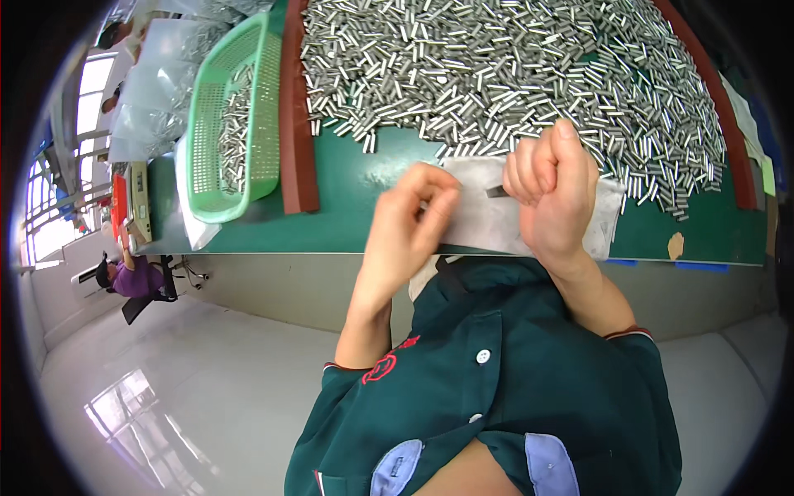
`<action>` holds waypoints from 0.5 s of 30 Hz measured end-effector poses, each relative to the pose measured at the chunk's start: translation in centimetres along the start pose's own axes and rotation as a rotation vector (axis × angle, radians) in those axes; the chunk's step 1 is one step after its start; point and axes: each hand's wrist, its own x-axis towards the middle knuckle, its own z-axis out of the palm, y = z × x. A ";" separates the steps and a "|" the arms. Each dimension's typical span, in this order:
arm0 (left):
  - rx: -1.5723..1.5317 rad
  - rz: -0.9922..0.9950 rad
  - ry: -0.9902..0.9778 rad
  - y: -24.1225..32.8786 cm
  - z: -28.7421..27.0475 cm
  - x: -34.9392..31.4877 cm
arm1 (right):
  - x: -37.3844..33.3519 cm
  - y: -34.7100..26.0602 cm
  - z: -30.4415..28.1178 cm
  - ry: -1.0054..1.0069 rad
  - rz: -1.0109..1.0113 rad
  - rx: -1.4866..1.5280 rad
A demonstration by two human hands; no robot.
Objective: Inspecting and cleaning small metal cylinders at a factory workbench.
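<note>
My right hand (556, 186) is closed in a fist above a whitish cloth (484, 219) at the table's near edge. From the fist's left side sticks a short dark metal piece (496, 192); the rest of it is hidden by the fingers. To the left, my left hand (416, 217) is curled, its thumb and fingertips drawn together over the cloth's left edge. Whatever lies between those fingertips, if anything, is too small to make out. Just beyond both hands spreads a thick layer of short, shiny metal pins (496, 70).
Dark red bars (299, 157) border the pins on the green table (351, 186). A green plastic basket (263, 136) with more pins stands left, beside clear plastic bags (149, 116). Far left, a person in purple (139, 277) sits near a red-topped device (120, 202).
</note>
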 end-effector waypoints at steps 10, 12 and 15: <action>0.427 0.167 0.079 -0.4 2.2 -0.3 | 0.5 -0.2 -0.7 0.011 0.088 0.068; 0.409 0.163 0.084 -0.6 2.4 -0.4 | 0.4 -0.2 -0.8 0.014 0.107 0.079; 0.403 0.164 0.091 -0.7 2.3 -0.4 | 0.4 -0.2 -0.6 0.037 0.120 0.091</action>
